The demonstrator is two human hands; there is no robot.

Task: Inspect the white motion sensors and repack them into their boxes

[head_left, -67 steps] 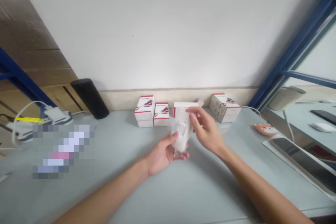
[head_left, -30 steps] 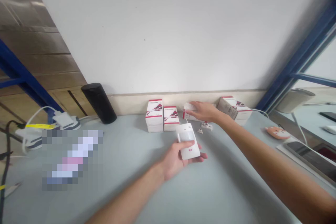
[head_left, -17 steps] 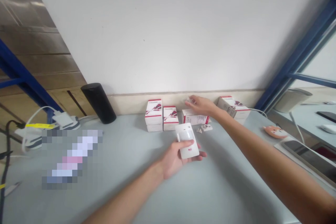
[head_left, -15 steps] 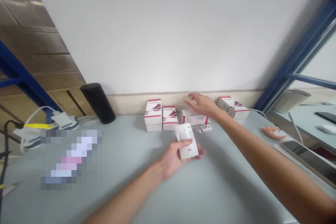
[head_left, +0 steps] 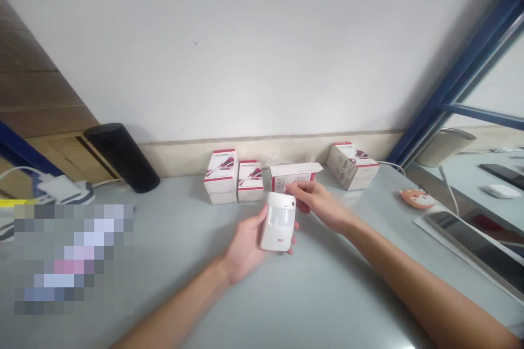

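Observation:
My left hand [head_left: 245,242] is closed around a white motion sensor [head_left: 278,229], a rounded plastic case with a glossy window and small red lettering. Its front faces up toward me. Close to the sensor's upper right corner is my right hand [head_left: 313,199], its fingers drawn together. What they hold, if anything, is hidden. Just behind them lies a white and red box [head_left: 282,176] with a raised white flap.
To the left stand two white and red cartons, a taller one [head_left: 221,174] and a lower one [head_left: 250,181]. Another carton [head_left: 354,166] sits at right. A black cylinder [head_left: 123,158], an orange animal-faced object [head_left: 416,197] and a dark phone-like slab [head_left: 475,242] rest on the table.
My right hand has come down from above the box to beside the sensor, its fingers closing. The small white pieces before the box are now out of sight. The view has shifted slightly.

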